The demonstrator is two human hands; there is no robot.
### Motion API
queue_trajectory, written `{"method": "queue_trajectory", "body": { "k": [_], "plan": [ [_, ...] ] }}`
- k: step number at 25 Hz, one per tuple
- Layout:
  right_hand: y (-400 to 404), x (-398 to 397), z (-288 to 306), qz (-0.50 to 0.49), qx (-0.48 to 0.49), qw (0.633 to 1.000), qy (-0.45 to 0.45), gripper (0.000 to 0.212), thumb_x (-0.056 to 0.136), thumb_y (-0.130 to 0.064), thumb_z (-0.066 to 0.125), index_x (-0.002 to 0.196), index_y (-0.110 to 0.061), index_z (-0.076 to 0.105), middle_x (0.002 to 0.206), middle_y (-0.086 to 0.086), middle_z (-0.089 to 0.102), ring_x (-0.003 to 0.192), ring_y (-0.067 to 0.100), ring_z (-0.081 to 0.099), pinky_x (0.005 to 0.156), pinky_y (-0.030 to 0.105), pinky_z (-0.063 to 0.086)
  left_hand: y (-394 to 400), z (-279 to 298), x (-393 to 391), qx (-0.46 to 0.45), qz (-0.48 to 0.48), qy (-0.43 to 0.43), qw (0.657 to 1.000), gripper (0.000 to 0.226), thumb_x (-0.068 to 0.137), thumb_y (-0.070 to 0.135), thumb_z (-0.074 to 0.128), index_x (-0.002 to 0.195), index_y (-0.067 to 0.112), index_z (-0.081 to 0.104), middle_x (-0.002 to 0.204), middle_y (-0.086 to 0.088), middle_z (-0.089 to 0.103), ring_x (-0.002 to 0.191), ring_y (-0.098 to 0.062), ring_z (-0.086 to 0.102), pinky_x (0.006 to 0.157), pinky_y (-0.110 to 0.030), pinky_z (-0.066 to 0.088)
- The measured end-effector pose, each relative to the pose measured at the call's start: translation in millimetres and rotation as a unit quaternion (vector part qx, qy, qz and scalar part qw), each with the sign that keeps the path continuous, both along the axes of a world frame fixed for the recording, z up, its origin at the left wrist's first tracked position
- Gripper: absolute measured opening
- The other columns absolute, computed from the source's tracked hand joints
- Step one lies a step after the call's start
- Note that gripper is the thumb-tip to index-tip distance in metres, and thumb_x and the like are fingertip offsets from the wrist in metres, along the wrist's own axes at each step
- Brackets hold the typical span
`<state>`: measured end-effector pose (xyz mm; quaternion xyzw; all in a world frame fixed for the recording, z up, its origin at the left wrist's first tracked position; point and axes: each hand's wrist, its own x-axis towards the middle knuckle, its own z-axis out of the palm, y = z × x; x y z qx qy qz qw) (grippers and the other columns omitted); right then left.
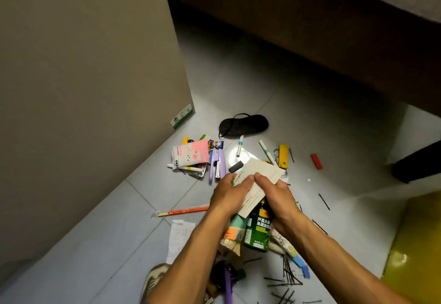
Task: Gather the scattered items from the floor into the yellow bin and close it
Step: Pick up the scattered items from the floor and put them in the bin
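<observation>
Yellow bin (415, 244) sits at the lower right, cut off by the frame edge, so I can't see a lid or whether it's shut. Both hands meet mid-frame over the pile: left hand (229, 196) and right hand (274, 196) each grasp a white paper card (256, 179), thumbs on top, fingers curled under it. The card hides part of a green bottle (257, 229) below; the bottle's cap end is covered, label half blocked by my right wrist. Under the left wrist is a teal and orange packet (235, 229), mostly hidden. Further out on the floor (238, 77): one black sleep mask (243, 124), two white pens (239, 146), one purple stapler (217, 164), one pink and white pouch (191, 155), one yellow lighter-shaped thing (283, 156), one small red piece (316, 161), one red straw in wrapper (181, 212), one receipt (177, 239). Black hairpins (288, 272) are scattered at bottom right, too many and too tangled to count. A shoe (152, 280) is cut off at the bottom edge. Cardboard box (90, 77) walls off the left, dark sofa base (310, 29) the top right; open tiles between them beyond the mask.
</observation>
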<state>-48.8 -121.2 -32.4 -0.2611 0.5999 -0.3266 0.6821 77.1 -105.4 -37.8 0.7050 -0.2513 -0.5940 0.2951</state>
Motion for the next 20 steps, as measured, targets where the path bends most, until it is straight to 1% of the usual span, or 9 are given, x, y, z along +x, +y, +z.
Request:
{"method": "queue_trajectory", "body": {
  "k": [2, 5, 6, 9, 12, 15, 16, 18, 20],
  "plan": [
    [3.8, -17.5, 29.4, -0.027, -0.01, 1.0, 0.001, 0.023, 0.093, -0.022, 0.062, 0.106, -0.003, 0.065, 0.089, 0.02, 0.075, 0.077, 0.034, 0.074, 0.066, 0.038, 0.061, 0.2, 28.4, -19.8, -0.004, -0.015, 0.017, 1.0, 0.041, 0.078, 0.059, 0.065, 0.107, 0.031, 0.061, 0.092, 0.003, 0.076, 0.079, -0.017, 0.074, 0.071, -0.037, 0.062],
    [13.6, -56.5, 75.5, -0.072, -0.042, 0.996, -0.009, 0.022, 0.093, -0.017, 0.061, 0.107, 0.0, 0.065, 0.085, 0.018, 0.075, 0.072, 0.029, 0.073, 0.064, 0.036, 0.06, 2.1, 73.0, -60.7, -0.038, -0.051, 0.034, 0.997, 0.035, 0.081, 0.057, 0.063, 0.103, 0.029, 0.063, 0.08, 0.005, 0.076, 0.069, -0.013, 0.074, 0.054, -0.026, 0.056],
    [17.9, -74.0, 91.0, -0.093, -0.058, 0.994, -0.01, 0.021, 0.093, -0.016, 0.061, 0.106, 0.0, 0.065, 0.083, 0.016, 0.076, 0.07, 0.027, 0.073, 0.063, 0.035, 0.06, 2.2, 86.4, -78.9, -0.052, -0.06, 0.042, 0.996, 0.035, 0.082, 0.055, 0.064, 0.104, 0.027, 0.064, 0.079, 0.004, 0.076, 0.066, -0.012, 0.074, 0.051, -0.023, 0.053],
    [36.9, -136.1, 128.1, -0.156, -0.089, 0.984, 0.003, 0.018, 0.092, -0.017, 0.062, 0.103, -0.004, 0.066, 0.085, 0.014, 0.077, 0.076, 0.029, 0.075, 0.068, 0.04, 0.062, 6.0, 120.9, -142.0, -0.092, -0.118, 0.063, 0.987, 0.036, 0.08, 0.054, 0.066, 0.103, 0.025, 0.064, 0.077, 0.004, 0.076, 0.064, -0.011, 0.073, 0.05, -0.022, 0.052],
    [70.6, -219.2, 151.0, -0.243, -0.104, 0.964, 0.026, 0.016, 0.092, -0.021, 0.064, 0.102, -0.01, 0.066, 0.086, 0.012, 0.077, 0.077, 0.029, 0.075, 0.062, 0.038, 0.061, 22.6, 146.5, -227.0, -0.119, -0.209, 0.058, 0.969, 0.04, 0.079, 0.059, 0.064, 0.103, 0.026, 0.063, 0.084, 0.003, 0.075, 0.074, -0.015, 0.073, 0.06, -0.03, 0.057],
    [102.7, -293.7, 159.8, -0.32, -0.118, 0.938, 0.056, 0.021, 0.091, -0.02, 0.064, 0.109, -0.009, 0.066, 0.092, 0.012, 0.077, 0.081, 0.03, 0.075, 0.066, 0.038, 0.059, 41.0, 157.7, -309.2, -0.134, -0.288, 0.048, 0.947, 0.045, 0.08, 0.058, 0.062, 0.109, 0.023, 0.062, 0.102, -0.001, 0.071, 0.09, -0.02, 0.07, 0.082, -0.041, 0.059],
    [109.2, -314.5, 161.5, -0.339, -0.12, 0.931, 0.067, 0.022, 0.091, -0.019, 0.064, 0.11, -0.008, 0.067, 0.093, 0.013, 0.077, 0.081, 0.029, 0.075, 0.067, 0.038, 0.059, 44.8, 159.4, -333.2, -0.133, -0.305, 0.05, 0.942, 0.047, 0.081, 0.057, 0.062, 0.111, 0.021, 0.062, 0.106, -0.002, 0.07, 0.093, -0.021, 0.069, 0.087, -0.043, 0.057],
    [114.8, -351.2, 162.3, -0.373, -0.123, 0.915, 0.09, 0.02, 0.091, -0.019, 0.065, 0.107, -0.007, 0.068, 0.093, 0.014, 0.076, 0.078, 0.028, 0.074, 0.068, 0.038, 0.059, 47.8, 164.0, -371.0, -0.136, -0.324, 0.05, 0.935, 0.048, 0.082, 0.054, 0.063, 0.116, 0.02, 0.061, 0.112, -0.002, 0.068, 0.097, -0.022, 0.067, 0.091, -0.042, 0.055],
    [111.8, -382.5, 159.5, -0.387, -0.134, 0.901, 0.142, 0.016, 0.092, -0.023, 0.063, 0.101, -0.011, 0.068, 0.098, 0.014, 0.075, 0.08, 0.027, 0.073, 0.075, 0.043, 0.059, 44.5, 164.8, -393.6, -0.144, -0.344, 0.048, 0.927, 0.052, 0.087, 0.052, 0.058, 0.13, 0.023, 0.053, 0.128, -0.001, 0.061, 0.108, -0.023, 0.062, 0.096, -0.043, 0.052]
  ]
}}
